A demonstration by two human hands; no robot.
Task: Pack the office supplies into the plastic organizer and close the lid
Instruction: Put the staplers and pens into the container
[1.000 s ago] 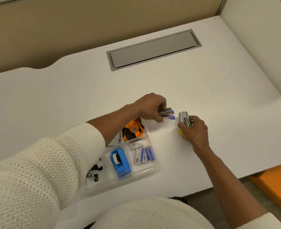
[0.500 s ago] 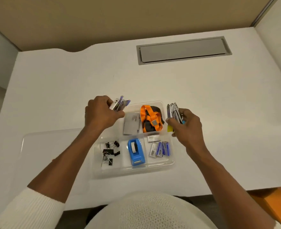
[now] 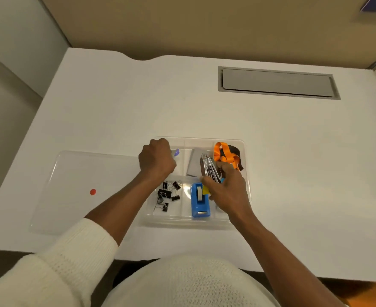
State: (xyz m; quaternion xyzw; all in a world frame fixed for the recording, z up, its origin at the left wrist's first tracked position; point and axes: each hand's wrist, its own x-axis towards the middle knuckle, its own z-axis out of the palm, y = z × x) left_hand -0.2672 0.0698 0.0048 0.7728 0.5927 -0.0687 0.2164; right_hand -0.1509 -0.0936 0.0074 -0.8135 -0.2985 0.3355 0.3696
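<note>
Head view, single entry.

Item 1: clear plastic organizer, open, resting on the white surface just in front of our torso. Its compartments are divided in two rows.

Item 2: transparent lid, lying flat on the surface at the organizer's left edge, with a small red dot on it.

Item 3: our left hand, curled into a fist over the far-left compartment. It is closed round a small bundle of items; only a purple tip shows past the knuckles, and we cannot tell what the items are.

Item 4: our right hand, fingers wrapped about a fanned bundle of silver-grey pieces, held above the middle of the organizer. A yellow bit and a blue bit show at the hand's edge. The hand covers the near-right compartment.

Item 5: black binder clips, loose in the near-left compartment.

Item 6: blue tape dispenser, in the near-middle compartment, touching our right thumb side.

Item 7: orange strap with a dark part, in the far-right compartment.

Item 8: grey flat card, in the far-middle compartment, partly behind the silver bundle.

Item 9: grey cable hatch, set in the surface, well apart from the organizer.
</note>
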